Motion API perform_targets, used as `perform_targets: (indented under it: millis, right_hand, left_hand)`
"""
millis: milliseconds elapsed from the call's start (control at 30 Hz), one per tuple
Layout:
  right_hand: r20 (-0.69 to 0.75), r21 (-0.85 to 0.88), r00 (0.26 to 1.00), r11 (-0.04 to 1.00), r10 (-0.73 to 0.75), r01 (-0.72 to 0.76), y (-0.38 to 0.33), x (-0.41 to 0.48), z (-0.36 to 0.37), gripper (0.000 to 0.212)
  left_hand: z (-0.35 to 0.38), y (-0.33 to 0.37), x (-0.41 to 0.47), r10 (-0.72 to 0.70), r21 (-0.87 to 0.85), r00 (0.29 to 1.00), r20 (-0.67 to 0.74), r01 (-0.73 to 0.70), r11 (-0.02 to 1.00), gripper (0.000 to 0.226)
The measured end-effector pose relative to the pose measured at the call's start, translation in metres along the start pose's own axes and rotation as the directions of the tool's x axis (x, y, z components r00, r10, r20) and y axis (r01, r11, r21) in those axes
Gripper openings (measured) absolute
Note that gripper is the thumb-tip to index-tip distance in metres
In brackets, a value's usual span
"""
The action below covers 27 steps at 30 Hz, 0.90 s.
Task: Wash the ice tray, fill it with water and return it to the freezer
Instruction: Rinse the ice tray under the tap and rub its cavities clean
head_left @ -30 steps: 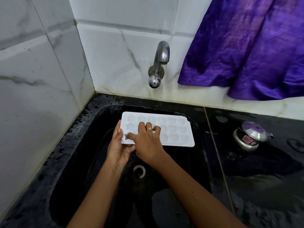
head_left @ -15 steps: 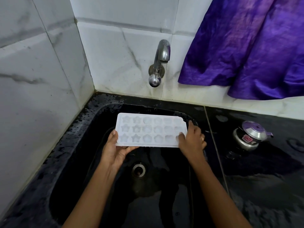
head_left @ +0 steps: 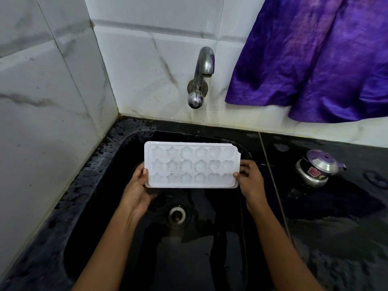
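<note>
The ice tray [head_left: 192, 164] hangs cups-up over the black sink [head_left: 100, 206], left grip [head_left: 136, 192] and right grip [head_left: 251, 181] each clasping a short end, no water running from the tap [head_left: 201, 76], so washing looks nearly finished, with filling and the freezer still ahead.

You hold the white ice tray [head_left: 192, 164] flat over the black sink [head_left: 100, 196], its moulded cups facing up in three rows. Your left hand [head_left: 136, 192] grips the tray's left end, thumb on the rim and fingers underneath. Your right hand [head_left: 251, 181] pinches the right end the same way. The drain [head_left: 177, 215] lies below the tray's near edge. The chrome tap [head_left: 201, 76] sticks out from the marbled wall tiles [head_left: 42, 101] beyond the tray. A purple cloth [head_left: 315, 59] hangs to the tap's right, and a small lidded steel pot [head_left: 317, 169] stands on the wet black counter [head_left: 336, 227].
</note>
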State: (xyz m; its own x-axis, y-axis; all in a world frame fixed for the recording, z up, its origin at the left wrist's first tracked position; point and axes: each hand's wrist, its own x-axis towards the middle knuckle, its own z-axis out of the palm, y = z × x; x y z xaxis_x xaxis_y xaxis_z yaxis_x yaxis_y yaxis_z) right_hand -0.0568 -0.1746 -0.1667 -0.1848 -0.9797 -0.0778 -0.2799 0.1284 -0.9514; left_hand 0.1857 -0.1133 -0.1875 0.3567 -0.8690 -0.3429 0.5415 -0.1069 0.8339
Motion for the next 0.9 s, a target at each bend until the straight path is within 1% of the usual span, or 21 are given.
perform_targets:
  millis: [133,267,367,467,533,600,667,733,800,900]
  right_hand:
    - [-0.014,0.006,0.998,0.999,-0.054,0.054,0.007,-0.004,0.001,0.028]
    - [-0.04,0.029,0.995,0.996,-0.088,0.09,0.009,-0.006,0.001,0.03]
    - [-0.046,0.033,0.993,0.993,-0.109,0.111,0.009,-0.005,-0.004,0.028]
    - [-0.072,-0.018,0.988,0.99,-0.139,0.138,0.008,-0.004,-0.007,0.024]
    - [-0.114,-0.04,0.979,0.986,-0.167,0.163,0.008,-0.003,-0.009,0.02]
    - [-0.119,-0.036,0.976,0.983,-0.183,0.18,0.009,-0.004,-0.01,0.02]
    - [-0.109,-0.008,0.979,0.985,-0.17,0.17,0.012,-0.004,-0.01,0.03]
    - [-0.122,0.024,0.981,0.987,-0.153,0.157,0.017,-0.003,-0.012,0.031]
    - [-0.143,0.033,0.979,0.988,-0.148,0.154,0.021,-0.002,-0.014,0.027]
    - [-0.143,0.081,0.98,0.986,-0.136,0.148,0.026,-0.001,-0.02,0.035]
  left_hand:
    - [-0.003,0.0,0.0,0.055,0.076,0.998,-0.019,-0.053,0.996,0.031]
    - [-0.004,-0.001,0.002,0.097,0.112,0.995,-0.009,-0.096,0.989,0.03]
    - [-0.004,-0.001,0.008,0.13,0.133,0.991,0.022,-0.132,0.982,0.03]
    - [-0.003,-0.001,0.013,0.176,0.112,0.983,0.051,-0.181,0.977,0.027]
    - [-0.001,-0.003,0.016,0.196,0.116,0.976,0.098,-0.207,0.972,0.023]
    - [-0.001,-0.004,0.018,0.206,0.103,0.968,0.144,-0.222,0.97,0.017]
    - [-0.002,-0.007,0.023,0.209,0.092,0.961,0.184,-0.228,0.969,0.026]
    - [-0.001,-0.009,0.024,0.206,0.106,0.957,0.204,-0.231,0.967,0.038]
    - [0.0,-0.012,0.023,0.228,0.143,0.957,0.178,-0.254,0.957,0.039]
    - [0.006,-0.019,0.017,0.258,0.205,0.964,0.066,-0.266,0.942,0.029]
